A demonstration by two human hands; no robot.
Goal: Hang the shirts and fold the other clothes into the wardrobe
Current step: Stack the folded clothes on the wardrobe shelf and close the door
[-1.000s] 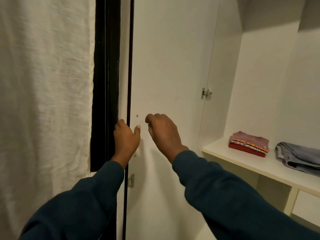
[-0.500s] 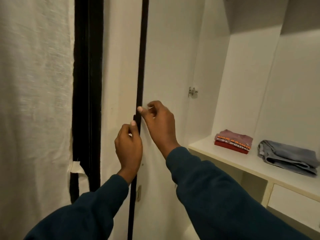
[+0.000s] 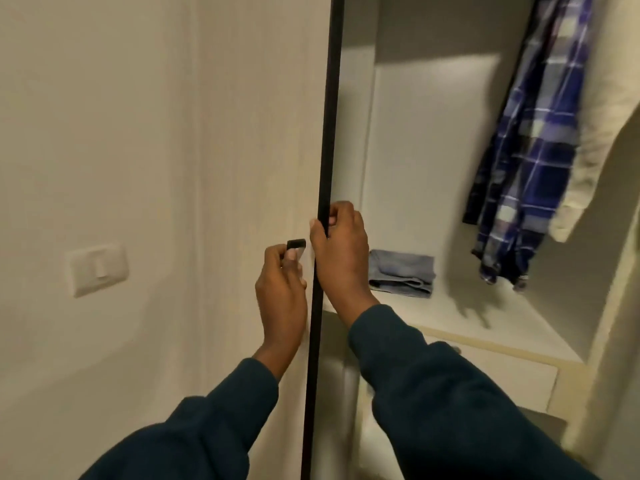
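Two hands work at the dark front edge of a white wardrobe door (image 3: 263, 133), which stands edge-on to the head camera. The left hand (image 3: 282, 292) is on the outer face of the door, its curled fingers and thumb pinching a small black handle (image 3: 296, 244) fixed just beside the edge. The right hand (image 3: 341, 251) is on the inner side, fingers wrapped round the door's black edge strip (image 3: 327, 133), with the thumb tip showing on the outer face (both sleeves are dark teal). Inside the wardrobe, to the right of the door, a folded grey-blue garment (image 3: 401, 273) lies on the white shelf (image 3: 485, 323), near the back wall and partly hidden behind the right hand. Above and to the right, a blue-and-white checked shirt (image 3: 530, 143) hangs down with its hem clear of the shelf; what it hangs from lies outside the view. Just beside it on the right hangs a cream garment (image 3: 595, 133), touching the checked shirt along one side. Below the shelf sits a white drawer front (image 3: 512, 379). On the wall to the left of the door is a pale switch plate (image 3: 97, 268), well apart from the hands.
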